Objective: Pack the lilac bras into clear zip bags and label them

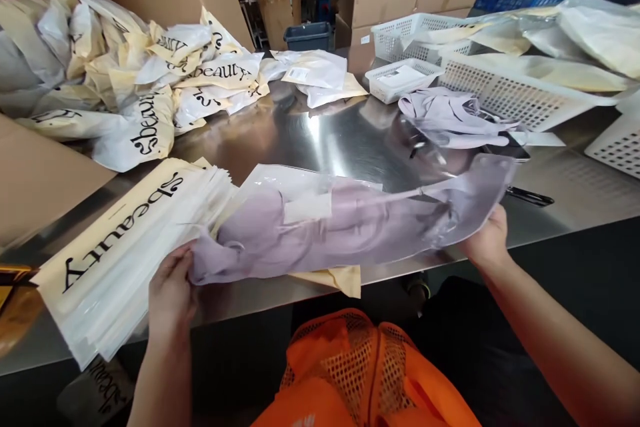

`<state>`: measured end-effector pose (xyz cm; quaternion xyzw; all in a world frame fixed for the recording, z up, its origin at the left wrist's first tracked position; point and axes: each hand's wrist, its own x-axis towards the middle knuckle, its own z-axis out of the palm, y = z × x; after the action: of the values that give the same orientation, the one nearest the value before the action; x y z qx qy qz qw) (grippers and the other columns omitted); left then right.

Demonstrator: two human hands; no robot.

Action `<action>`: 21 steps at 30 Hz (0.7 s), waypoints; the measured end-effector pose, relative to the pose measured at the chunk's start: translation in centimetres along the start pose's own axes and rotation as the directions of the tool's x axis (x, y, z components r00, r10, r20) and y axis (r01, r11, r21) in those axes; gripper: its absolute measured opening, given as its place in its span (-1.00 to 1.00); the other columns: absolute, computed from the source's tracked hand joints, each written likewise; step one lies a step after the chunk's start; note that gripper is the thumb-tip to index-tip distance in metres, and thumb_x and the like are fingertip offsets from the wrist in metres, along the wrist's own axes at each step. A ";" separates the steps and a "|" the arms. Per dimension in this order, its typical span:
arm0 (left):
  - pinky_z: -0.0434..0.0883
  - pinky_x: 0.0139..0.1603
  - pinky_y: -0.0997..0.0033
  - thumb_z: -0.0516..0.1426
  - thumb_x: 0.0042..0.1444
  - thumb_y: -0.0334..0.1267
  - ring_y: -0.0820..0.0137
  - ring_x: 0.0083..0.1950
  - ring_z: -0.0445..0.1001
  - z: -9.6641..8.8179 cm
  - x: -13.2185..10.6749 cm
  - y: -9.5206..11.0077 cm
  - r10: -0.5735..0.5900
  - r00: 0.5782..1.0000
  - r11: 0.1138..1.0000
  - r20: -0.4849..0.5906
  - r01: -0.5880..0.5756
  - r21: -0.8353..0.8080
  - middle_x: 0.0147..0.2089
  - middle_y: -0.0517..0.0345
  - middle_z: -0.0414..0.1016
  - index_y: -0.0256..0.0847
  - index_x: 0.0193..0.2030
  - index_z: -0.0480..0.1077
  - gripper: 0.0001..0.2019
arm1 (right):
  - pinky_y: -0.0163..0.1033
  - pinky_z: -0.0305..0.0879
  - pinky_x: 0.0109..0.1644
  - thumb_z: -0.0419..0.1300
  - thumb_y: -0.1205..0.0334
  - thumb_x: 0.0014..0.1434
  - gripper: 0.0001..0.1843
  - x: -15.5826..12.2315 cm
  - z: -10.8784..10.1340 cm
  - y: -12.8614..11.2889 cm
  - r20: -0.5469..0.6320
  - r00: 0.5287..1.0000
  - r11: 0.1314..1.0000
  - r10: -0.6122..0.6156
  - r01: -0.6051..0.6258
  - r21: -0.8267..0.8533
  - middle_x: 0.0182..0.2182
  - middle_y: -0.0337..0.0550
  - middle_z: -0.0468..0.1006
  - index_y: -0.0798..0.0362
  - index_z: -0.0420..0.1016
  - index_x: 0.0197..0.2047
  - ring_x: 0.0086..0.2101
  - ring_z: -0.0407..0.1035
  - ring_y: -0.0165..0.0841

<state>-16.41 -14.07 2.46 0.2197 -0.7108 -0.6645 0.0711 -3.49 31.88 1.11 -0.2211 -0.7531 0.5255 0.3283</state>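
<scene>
A lilac bra [350,220] is stretched sideways between my two hands, just above the front edge of the metal table. My left hand [173,283] pinches its left end, and my right hand [487,237] grips the wing at the other end. A small white label [307,208] shows on the left cup. Behind and under the bra lies a clear-fronted bag [270,177], partly covered by it. To the left, close to my left hand, is a stack of flat cream bags [120,233] with black lettering.
Filled bags [150,123] pile up at the left beside a cardboard box [45,180]. At the right are white baskets [525,97], a crumpled lilac garment [450,117] and a black-handled tool [530,197]. More packed bags [320,73] lie at the table's back.
</scene>
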 end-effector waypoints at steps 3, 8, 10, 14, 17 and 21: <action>0.45 -0.14 0.31 0.21 0.08 -0.23 0.23 -0.03 0.46 -1.7 -2.7 -2.1 0.285 0.957 0.906 -0.046 -0.254 0.338 0.02 0.06 0.48 -0.12 0.17 0.33 -0.52 | -0.22 0.33 -0.35 0.37 -0.14 -0.08 -0.56 -0.2 -0.2 1.1 0.013 0.999 0.999 0.046 -0.046 0.018 -0.45 -0.25 0.39 -0.04 0.41 -0.25 -0.45 0.31 -0.36; 0.40 0.00 0.12 0.21 0.13 -0.32 0.17 -0.11 0.47 0.2 -8.3 -1.9 0.823 0.515 0.366 0.240 -0.804 0.469 -0.13 0.01 0.49 -0.17 -0.05 0.43 -0.77 | -0.11 0.37 -0.13 0.12 -0.21 0.20 -0.51 -2.4 1.1 0.1 0.154 0.988 0.974 -0.025 0.059 -0.217 -0.23 -0.09 0.48 -0.02 0.43 0.01 -0.24 0.41 -0.26; 0.41 -0.09 0.24 0.18 0.11 -0.47 0.26 -0.18 0.47 2.2 -10.3 -1.9 0.854 0.233 0.177 0.464 -0.971 0.162 -0.24 0.07 0.49 -0.17 -0.11 0.42 -0.78 | 0.05 0.30 0.07 0.02 -0.22 0.28 -0.47 -3.6 1.9 -1.3 0.259 0.949 0.897 -0.180 0.266 -0.352 -0.03 0.03 0.46 -0.02 0.43 0.09 -0.03 0.37 -0.14; 0.38 -0.19 0.30 0.12 0.12 -0.55 0.31 -0.23 0.44 5.9 -13.2 -2.4 0.777 -0.030 0.098 0.629 -0.981 -0.169 -0.27 0.03 0.50 -0.26 -0.09 0.41 -0.76 | 0.23 0.17 0.18 0.09 -0.25 0.24 -0.32 -2.8 4.2 -4.3 0.447 0.863 0.720 -0.236 0.464 -0.517 0.12 0.12 0.37 0.01 0.31 0.25 0.13 0.25 0.03; 0.38 -0.22 0.30 0.08 0.14 -0.53 0.31 -0.25 0.42 7.2 -14.6 -2.6 0.756 -0.043 0.140 0.654 -0.964 -0.225 -0.30 0.03 0.50 -0.27 -0.13 0.42 -0.80 | 0.16 0.20 0.20 0.09 -0.14 0.26 -0.35 1.3 7.5 -5.9 0.477 0.859 0.686 -0.186 0.461 -0.563 0.14 0.12 0.36 0.08 0.28 0.28 0.15 0.24 0.01; 0.38 -0.26 0.30 0.05 0.15 -0.50 0.33 -0.29 0.42 7.5 -15.9 -2.8 0.758 -0.036 0.142 0.651 -0.966 -0.218 -0.33 0.05 0.50 -0.26 -0.14 0.43 -0.80 | 0.10 0.14 0.30 0.12 0.01 0.26 -0.26 7.6 14.4 -6.7 0.639 0.768 0.556 -0.043 0.549 -0.624 0.32 0.15 0.17 0.15 0.08 0.41 0.25 0.13 0.02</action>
<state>-4.54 -0.77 1.94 -0.5157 -0.7475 -0.3685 0.1986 -19.09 25.37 6.03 -0.0411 -0.9912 0.1149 0.0519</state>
